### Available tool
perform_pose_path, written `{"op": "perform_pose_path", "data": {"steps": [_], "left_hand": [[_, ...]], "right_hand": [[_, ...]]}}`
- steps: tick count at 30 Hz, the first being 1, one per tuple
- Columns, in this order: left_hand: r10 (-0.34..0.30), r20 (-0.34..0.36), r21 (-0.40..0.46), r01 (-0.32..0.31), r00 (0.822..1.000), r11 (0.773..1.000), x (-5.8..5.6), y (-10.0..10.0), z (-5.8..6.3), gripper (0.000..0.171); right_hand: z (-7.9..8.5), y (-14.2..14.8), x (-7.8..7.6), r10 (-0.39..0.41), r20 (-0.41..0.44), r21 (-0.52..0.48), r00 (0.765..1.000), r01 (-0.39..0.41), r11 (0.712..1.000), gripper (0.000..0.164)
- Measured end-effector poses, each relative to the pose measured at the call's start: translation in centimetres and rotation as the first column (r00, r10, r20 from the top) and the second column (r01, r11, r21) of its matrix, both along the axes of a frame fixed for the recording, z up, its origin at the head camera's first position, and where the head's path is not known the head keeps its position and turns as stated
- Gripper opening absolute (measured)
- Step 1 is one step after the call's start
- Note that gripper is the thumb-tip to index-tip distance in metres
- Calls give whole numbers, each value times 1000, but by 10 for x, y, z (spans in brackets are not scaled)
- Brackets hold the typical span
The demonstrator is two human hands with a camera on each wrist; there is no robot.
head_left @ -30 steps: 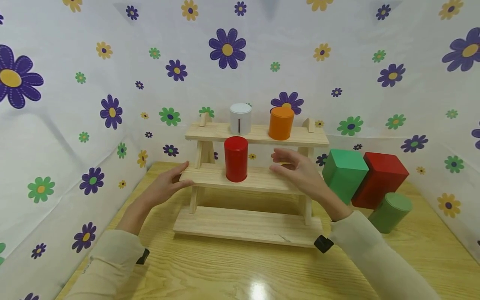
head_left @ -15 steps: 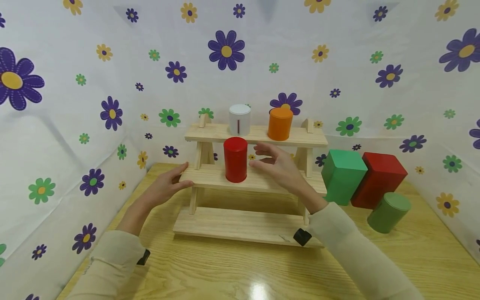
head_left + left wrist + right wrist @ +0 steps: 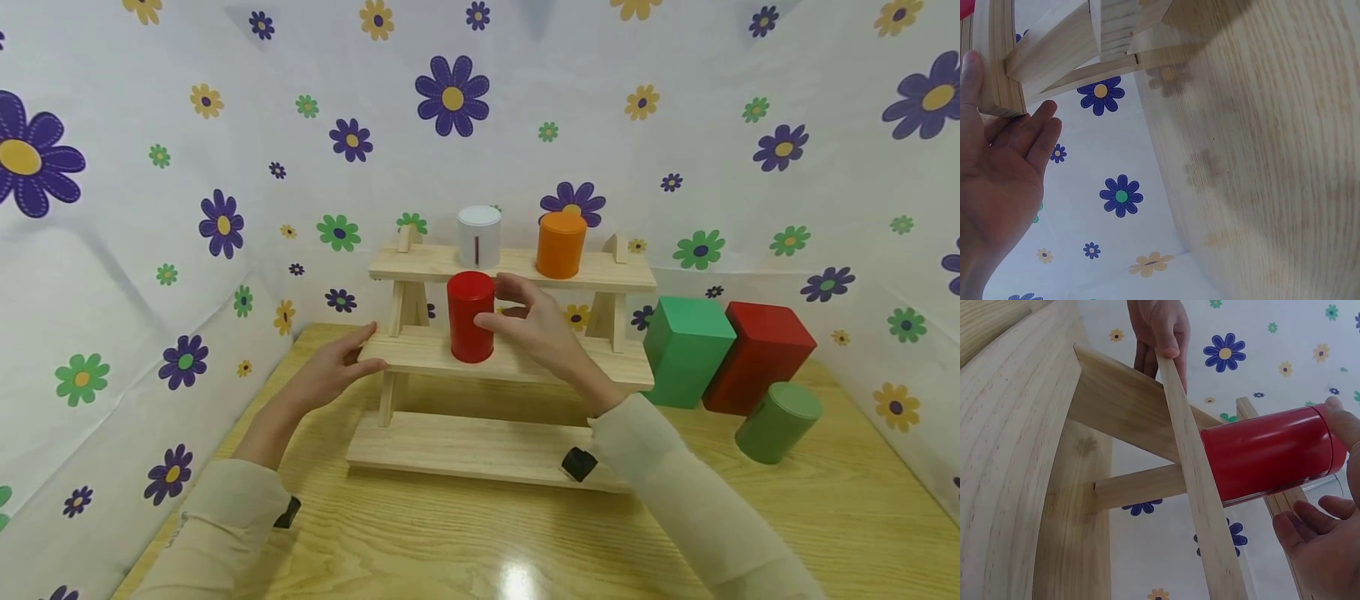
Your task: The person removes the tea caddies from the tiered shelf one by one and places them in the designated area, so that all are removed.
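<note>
A red cylindrical tin (image 3: 471, 321) stands upright on the middle tier of a light wooden three-tier shelf (image 3: 420, 354). My right hand (image 3: 536, 325) is at the tin's right side. Its thumb lies across the tin's front, at the lid rim in the right wrist view, while its fingers (image 3: 1313, 528) stay apart from the tin. My left hand (image 3: 322, 375) holds the left end of the middle board, the thumb in front and the fingers behind. In the left wrist view this hand (image 3: 1004, 175) shows its palm beside the board.
On the top tier stand a white tin (image 3: 480, 237) with a dark slot and an orange tin (image 3: 561, 246). Right of the shelf, a green box (image 3: 686, 354), a red box (image 3: 761, 358) and a green tin (image 3: 780, 423) stand on the wooden table (image 3: 450, 542). Flowered cloth (image 3: 600, 167) hangs behind.
My right hand has moved left along the middle tier, from beneath the orange tin to the red tin. The left hand and the tins have stayed in place.
</note>
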State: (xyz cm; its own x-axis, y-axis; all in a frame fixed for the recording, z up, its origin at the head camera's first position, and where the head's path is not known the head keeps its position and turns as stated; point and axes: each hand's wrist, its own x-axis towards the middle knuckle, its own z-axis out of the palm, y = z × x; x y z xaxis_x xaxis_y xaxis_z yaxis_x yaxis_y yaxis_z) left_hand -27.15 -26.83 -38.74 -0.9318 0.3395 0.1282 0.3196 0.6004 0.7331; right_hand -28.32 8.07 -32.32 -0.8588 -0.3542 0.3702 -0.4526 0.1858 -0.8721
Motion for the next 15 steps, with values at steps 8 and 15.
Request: {"op": "perform_pose_path", "data": {"steps": [8, 15], "left_hand": [[4, -10, -7, -4, 1000, 1000, -1, 0, 1, 80], [-1, 1, 5, 1, 1000, 1000, 2, 1, 3, 80]], "right_hand": [[0, -15, -3, 1, -5, 5, 1000, -1, 1000, 70], [-2, -24, -4, 9, -1, -11, 1000, -9, 1000, 65]]}}
